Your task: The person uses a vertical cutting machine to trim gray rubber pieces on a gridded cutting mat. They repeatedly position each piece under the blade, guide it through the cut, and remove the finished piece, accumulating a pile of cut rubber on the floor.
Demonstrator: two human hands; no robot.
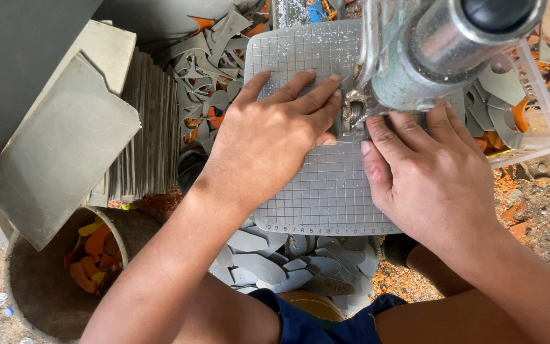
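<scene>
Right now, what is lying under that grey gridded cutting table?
Below the grey gridded cutting table's near edge lies a heap of curved grey offcuts. How far the heap runs beneath is covered by the table and both hands.

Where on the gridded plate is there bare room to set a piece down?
Free: the gridded plate between both wrists, down to its near edge, and its far-left corner. Crowded: the cutter head, where left hand and right hand meet, and the grey offcuts beside it.

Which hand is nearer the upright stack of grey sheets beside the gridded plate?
Left. The left hand lies on the gridded plate just right of the stack of grey sheets; the right hand is farther right, past the machine head.
</scene>
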